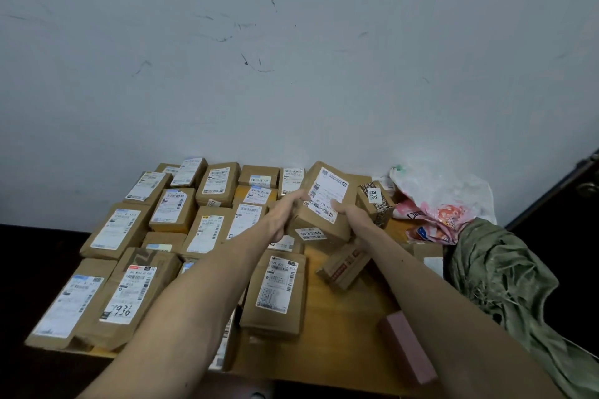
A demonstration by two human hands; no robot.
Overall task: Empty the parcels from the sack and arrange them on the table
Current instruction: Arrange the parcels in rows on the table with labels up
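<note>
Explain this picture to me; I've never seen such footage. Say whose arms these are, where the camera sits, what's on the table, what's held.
No machine here: the arms belong to a person wearing a wide-angle camera on the head, so you look forward and down with them. The left hand and right hand hold a tilted parcel, brown with a white label, at the back of the wooden table. Many labelled parcels lie in rows there, mostly to the left. A green sack drapes over the right edge, a plastic bag lies behind it, a pink box near the front.
</note>
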